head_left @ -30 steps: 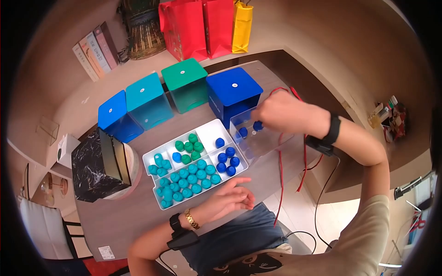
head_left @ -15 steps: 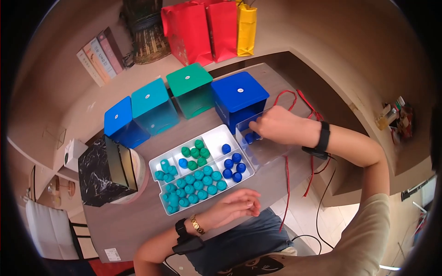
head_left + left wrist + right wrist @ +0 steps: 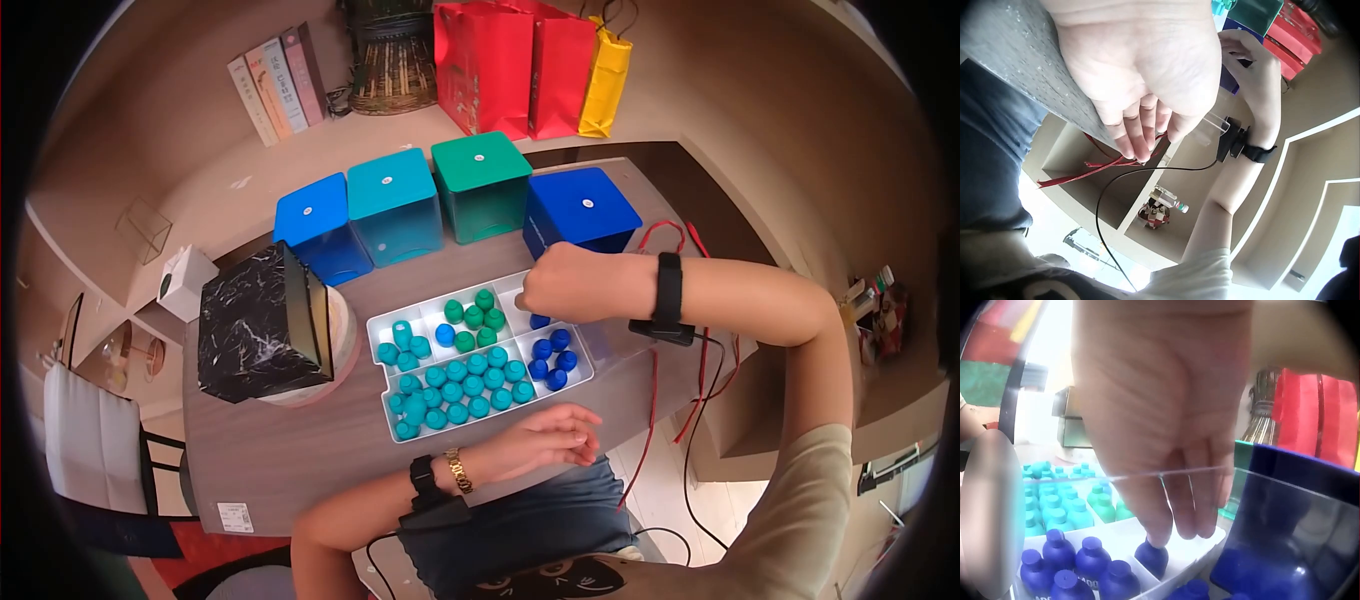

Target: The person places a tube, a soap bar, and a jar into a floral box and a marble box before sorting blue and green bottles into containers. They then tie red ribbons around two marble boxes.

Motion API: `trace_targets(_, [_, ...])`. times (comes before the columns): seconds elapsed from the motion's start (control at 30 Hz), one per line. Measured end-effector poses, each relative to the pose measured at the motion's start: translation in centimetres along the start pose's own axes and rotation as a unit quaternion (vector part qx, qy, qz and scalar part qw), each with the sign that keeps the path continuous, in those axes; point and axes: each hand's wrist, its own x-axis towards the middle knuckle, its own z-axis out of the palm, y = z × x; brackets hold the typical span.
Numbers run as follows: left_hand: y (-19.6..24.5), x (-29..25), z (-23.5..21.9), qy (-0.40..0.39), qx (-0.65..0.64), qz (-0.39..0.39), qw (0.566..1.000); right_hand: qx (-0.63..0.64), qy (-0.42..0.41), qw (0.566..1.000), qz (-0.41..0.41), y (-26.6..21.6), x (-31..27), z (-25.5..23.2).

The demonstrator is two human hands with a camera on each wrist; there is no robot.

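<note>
"On the desk [image 3: 300, 450], where is the right hand [image 3: 575, 285]?"

"Over the rear right compartment of the white tray [image 3: 508, 300]. From the head I see only its back, and the tip of a dark blue bottle [image 3: 1152, 559] below it."

"The right wrist view gets underneath: the fingers point down, one fingertip at that bottle's cap. The bottle stands in the tray."

"Is the grip pinching it?"

"I cannot tell; no thumb shows clearly."

"And the left hand [image 3: 540, 445]?"

"Released, just in front of the tray. The left wrist view adds its bare palm, fingers slightly bent, nothing in them."

"What else does the head view miss?"

"The dark blue caps [image 3: 1196, 588] near the low edge of the right wrist view, behind the wall of a clear box [image 3: 1297, 485]."

"But it alone gives the whole row: blue [image 3: 310, 210], teal [image 3: 393, 180], green [image 3: 483, 165] and dark blue [image 3: 585, 195] lidded containers, behind the tray."
</note>
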Motion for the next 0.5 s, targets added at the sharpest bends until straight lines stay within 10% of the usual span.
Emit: trace_targets(0.5, [0.3, 0.2, 0.2, 0.001, 0.004, -0.006, 1.000, 0.128, 0.057, 0.988, 0.071, -0.1, -2.1, -5.5])
